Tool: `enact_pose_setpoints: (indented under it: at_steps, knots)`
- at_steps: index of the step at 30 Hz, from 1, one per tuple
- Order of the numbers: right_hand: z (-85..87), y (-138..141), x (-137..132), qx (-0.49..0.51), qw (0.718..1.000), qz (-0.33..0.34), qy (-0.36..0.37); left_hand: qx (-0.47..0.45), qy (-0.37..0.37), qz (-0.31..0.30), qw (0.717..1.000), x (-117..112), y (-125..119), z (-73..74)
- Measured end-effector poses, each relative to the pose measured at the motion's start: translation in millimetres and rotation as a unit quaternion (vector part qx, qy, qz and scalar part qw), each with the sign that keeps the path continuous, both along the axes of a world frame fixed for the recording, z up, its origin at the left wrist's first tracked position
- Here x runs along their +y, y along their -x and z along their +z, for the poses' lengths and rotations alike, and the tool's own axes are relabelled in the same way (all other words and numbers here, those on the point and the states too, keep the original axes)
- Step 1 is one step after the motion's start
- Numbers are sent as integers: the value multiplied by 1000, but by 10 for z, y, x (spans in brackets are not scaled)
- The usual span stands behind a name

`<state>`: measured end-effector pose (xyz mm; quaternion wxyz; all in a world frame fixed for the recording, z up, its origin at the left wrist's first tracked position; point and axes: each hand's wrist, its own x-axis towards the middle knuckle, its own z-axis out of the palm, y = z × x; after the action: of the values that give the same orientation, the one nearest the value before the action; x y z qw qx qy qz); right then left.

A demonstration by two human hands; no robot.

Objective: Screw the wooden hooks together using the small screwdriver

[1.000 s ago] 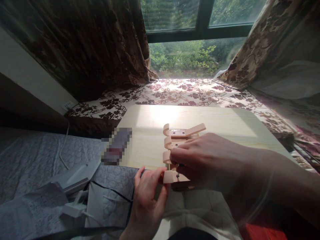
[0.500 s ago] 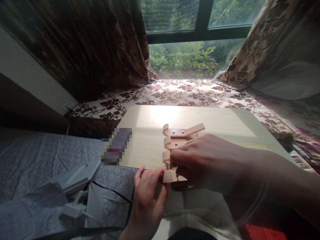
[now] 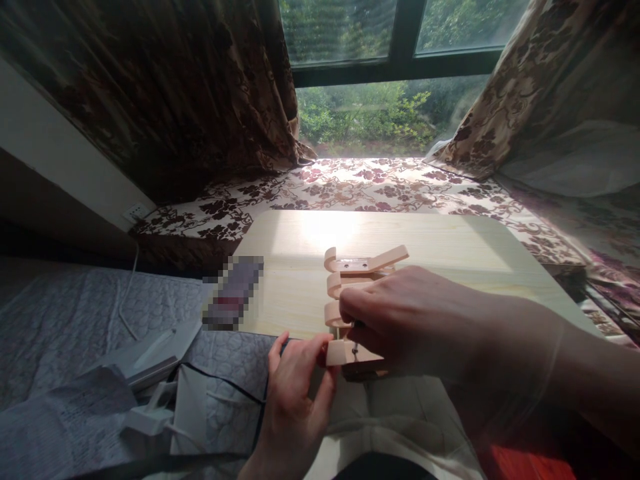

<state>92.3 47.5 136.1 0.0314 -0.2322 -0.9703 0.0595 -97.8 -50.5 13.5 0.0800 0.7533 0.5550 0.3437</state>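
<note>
A pale wooden hook piece sits at the near edge of a light wooden board. My left hand pinches its left end with thumb and fingers. My right hand is curled over the piece, its fingertips closed on a small dark screw that stands in the wood. Three more curved wooden hooks lie stacked side by side on the board just beyond my right hand, partly hidden by it.
A blurred dark object lies at the board's left edge. White chargers and a black cable rest on the grey quilt at lower left. Floral cloth, curtains and a window lie beyond the board.
My right hand's fingertips have shifted slightly on the screw, as if turning it. The left hand and the wooden piece have stayed in place.
</note>
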Motion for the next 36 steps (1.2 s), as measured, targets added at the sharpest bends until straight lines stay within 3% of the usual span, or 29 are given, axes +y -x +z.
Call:
enact_pose_setpoints:
  at_steps: [7,14,21,27,36]
  knots:
    - [83,-24,-8,8,998,26,58,1,-7,-3,1000,-2,6,6]
    - [15,-18,6,0,1000,-1,2,3,4,-11,1000,-3,7,4]
    - [40,-23,2,9,999,33,41,1,-8,-13,1000,7,1,10]
    - [0,3,-16,11,1000,-2,1,-3,-9,-17,1000,3,-2,14]
    - [33,29,4,2,999,23,27,-7,-10,-12,1000,-8,-1,11]
